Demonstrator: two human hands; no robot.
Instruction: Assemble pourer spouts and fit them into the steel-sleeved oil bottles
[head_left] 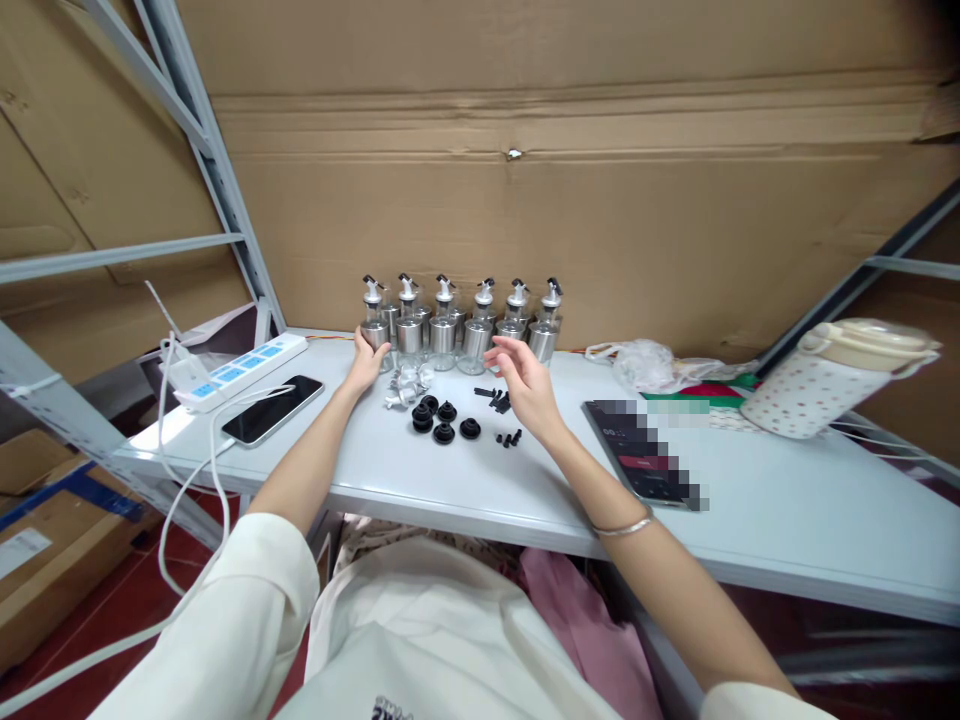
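Note:
Oil dispenser bottles of glass with steel sleeves and flip-top pour spouts stand upright in a row at the back of the table. My left hand [366, 364] is wrapped around the leftmost oil bottle [375, 334], which stands at the row's end. Fingers extended and apart, my right hand [523, 378] hovers in front of the right-hand bottles [478, 335] with nothing visible in it. Below and between the hands lie silvery spout parts [409, 384], round black stoppers [444, 432], small flat black pieces [501, 402] and tiny black caps [511, 439].
At left are a white power strip [244, 372], a phone [274, 410] and white cables. To the right lie another phone [637, 450], a clear plastic bag [641, 365] and a dotted flask [817, 385]. Cardboard [570, 210] walls the back; metal shelf posts flank the table.

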